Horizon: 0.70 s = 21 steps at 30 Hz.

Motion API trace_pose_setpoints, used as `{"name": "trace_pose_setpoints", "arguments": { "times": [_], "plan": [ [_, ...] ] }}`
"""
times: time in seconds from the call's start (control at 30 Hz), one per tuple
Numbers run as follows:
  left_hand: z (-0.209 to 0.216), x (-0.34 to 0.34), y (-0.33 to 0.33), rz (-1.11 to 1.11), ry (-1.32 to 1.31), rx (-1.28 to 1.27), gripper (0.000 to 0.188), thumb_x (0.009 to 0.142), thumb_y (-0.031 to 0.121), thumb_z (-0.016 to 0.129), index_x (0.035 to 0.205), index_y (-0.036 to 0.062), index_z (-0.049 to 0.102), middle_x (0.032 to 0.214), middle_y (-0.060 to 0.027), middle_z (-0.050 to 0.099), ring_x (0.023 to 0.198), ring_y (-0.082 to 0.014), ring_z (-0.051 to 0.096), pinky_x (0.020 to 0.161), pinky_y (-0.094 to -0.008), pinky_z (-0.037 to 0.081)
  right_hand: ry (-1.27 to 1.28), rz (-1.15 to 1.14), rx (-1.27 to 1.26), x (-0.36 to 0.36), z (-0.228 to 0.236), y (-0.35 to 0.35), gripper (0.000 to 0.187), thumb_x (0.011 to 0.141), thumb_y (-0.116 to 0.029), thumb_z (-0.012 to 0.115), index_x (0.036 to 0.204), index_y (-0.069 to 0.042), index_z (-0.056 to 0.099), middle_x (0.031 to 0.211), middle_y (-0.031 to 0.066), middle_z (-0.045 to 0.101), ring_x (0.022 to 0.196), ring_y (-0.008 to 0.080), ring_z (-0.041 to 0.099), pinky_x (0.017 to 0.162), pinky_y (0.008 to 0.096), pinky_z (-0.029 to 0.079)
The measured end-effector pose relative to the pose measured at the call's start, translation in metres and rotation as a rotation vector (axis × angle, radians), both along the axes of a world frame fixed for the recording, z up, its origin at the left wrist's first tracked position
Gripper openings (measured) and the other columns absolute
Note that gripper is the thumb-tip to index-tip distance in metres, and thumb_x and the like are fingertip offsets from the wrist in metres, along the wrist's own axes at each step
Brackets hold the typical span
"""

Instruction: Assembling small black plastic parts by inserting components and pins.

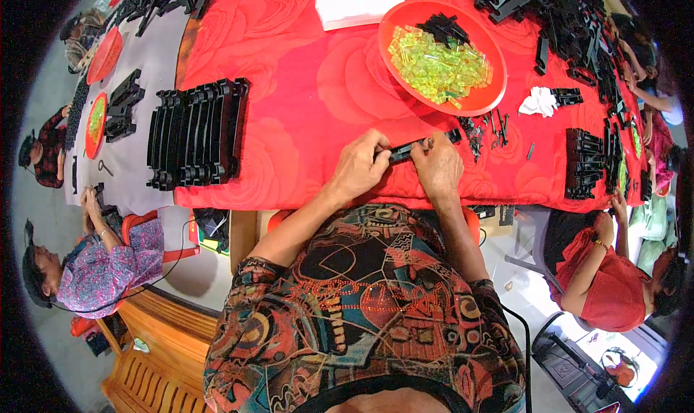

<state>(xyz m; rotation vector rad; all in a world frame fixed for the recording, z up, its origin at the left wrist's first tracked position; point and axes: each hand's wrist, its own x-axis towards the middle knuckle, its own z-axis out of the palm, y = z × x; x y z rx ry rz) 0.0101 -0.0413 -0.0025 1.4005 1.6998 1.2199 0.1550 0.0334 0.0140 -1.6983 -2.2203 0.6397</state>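
Note:
Between my hands, just above the near edge of the red cloth, is a long black plastic part (406,152). My left hand (361,164) grips its left end with fingers closed. Around its right portion, the fingers of my right hand (438,165) are bent and pressed against it; whether they also pinch a small piece is hidden. Just right of that hand lie small black bits (473,136) and a few thin pins (500,127). Beyond my hands stands a round red tray (494,99) with many clear yellow-green pieces (441,64) and some black strips (442,28).
Left on the cloth is a row of black plastic parts (197,133). A white box (358,3) stands at the back. Crumpled white tissue (539,102) and more black parts (584,163) lie right. People sit at both sides, in a patterned top (108,275) and a red top (611,286).

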Motion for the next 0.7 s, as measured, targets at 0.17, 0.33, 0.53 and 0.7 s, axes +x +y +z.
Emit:
{"name": "trace_pose_setpoints", "arguments": {
  "times": [0.17,0.33,0.53,0.7],
  "plan": [
    [0.011,-0.007,0.024,-0.091,0.203,-0.27,0.017,0.075,0.012,0.059,0.086,-0.0014,0.056,0.071,-0.0171,0.059,0.066,-0.0294,0.06,0.062,-0.0389,0.047,-0.004,0.012,0.006,0.0,0.0,-0.001,0.024,0.074,-0.021,0.062,0.081,-0.001,0.052,0.08,0.0166,0.06,0.073,0.0363,0.06,0.063,0.0472,0.045],
    [0.004,-0.008,0.025,-0.163,0.251,-0.204,0.018,0.074,0.011,0.06,0.087,-0.0008,0.056,0.075,-0.0172,0.059,0.07,-0.0321,0.059,0.065,-0.0409,0.046,0.027,0.041,0.019,0.005,-0.002,-0.003,0.024,0.076,-0.022,0.062,0.081,-0.001,0.052,0.082,0.0167,0.06,0.076,0.0357,0.06,0.064,0.0469,0.045],
    [0.005,0.001,0.01,-0.196,0.468,0.094,0.027,0.07,0.015,0.067,0.093,0.0041,0.057,0.087,-0.0136,0.055,0.083,-0.0304,0.054,0.071,-0.0397,0.044,0.025,0.044,-0.002,0.005,-0.001,-0.001,0.025,0.076,-0.023,0.062,0.082,-0.001,0.053,0.082,0.017,0.059,0.074,0.0365,0.059,0.063,0.0472,0.045],
    [0.006,0.025,0.002,-0.129,0.77,0.249,0.037,0.065,0.02,0.071,0.097,0.0063,0.057,0.102,-0.0123,0.049,0.095,-0.0315,0.046,0.074,-0.0425,0.04,0.035,0.062,0.0,0.006,-0.001,0.0,0.025,0.076,-0.024,0.061,0.079,0.0,0.053,0.079,0.0176,0.059,0.072,0.0373,0.059,0.063,0.0473,0.044]
  ]
}}
